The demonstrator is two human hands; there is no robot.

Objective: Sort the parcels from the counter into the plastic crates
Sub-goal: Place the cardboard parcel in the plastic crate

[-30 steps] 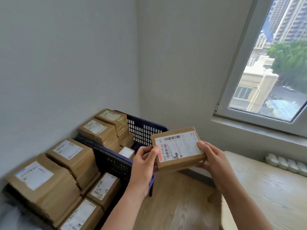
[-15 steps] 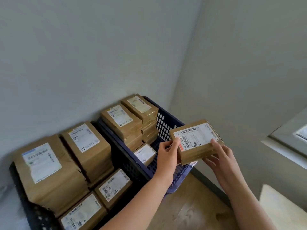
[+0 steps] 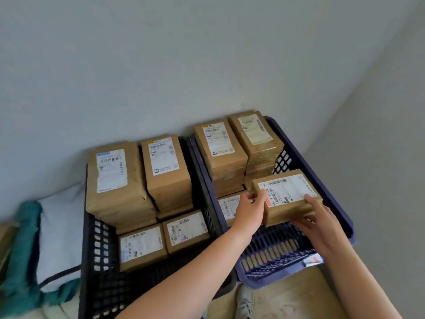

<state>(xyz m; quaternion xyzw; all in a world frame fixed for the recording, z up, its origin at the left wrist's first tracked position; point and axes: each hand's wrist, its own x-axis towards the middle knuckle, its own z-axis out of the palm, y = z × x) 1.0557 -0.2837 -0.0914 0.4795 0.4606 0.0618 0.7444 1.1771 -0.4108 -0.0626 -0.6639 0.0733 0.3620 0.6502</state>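
A brown cardboard parcel [image 3: 285,196] with a white barcode label hangs over the open front part of the blue plastic crate [image 3: 322,180]. My left hand [image 3: 249,209] grips its left end and my right hand [image 3: 319,219] holds its right front edge. Two tall stacks of parcels [image 3: 239,155] fill the back of the blue crate, with a lower parcel [image 3: 226,207] partly hidden behind my left hand. To the left stands a black plastic crate [image 3: 99,245] with two tall stacks [image 3: 138,180] and two lower parcels [image 3: 161,240] in front.
Both crates stand against a grey wall in a corner on a wooden floor [image 3: 287,298]. A white and teal bundle of cloth [image 3: 46,238] lies left of the black crate. A small printed tag [image 3: 312,260] sticks out at the blue crate's front rim.
I have turned left and down toward the crates, so the window and counter have left the view. Both hands have carried the parcel down over the blue crate's front part.
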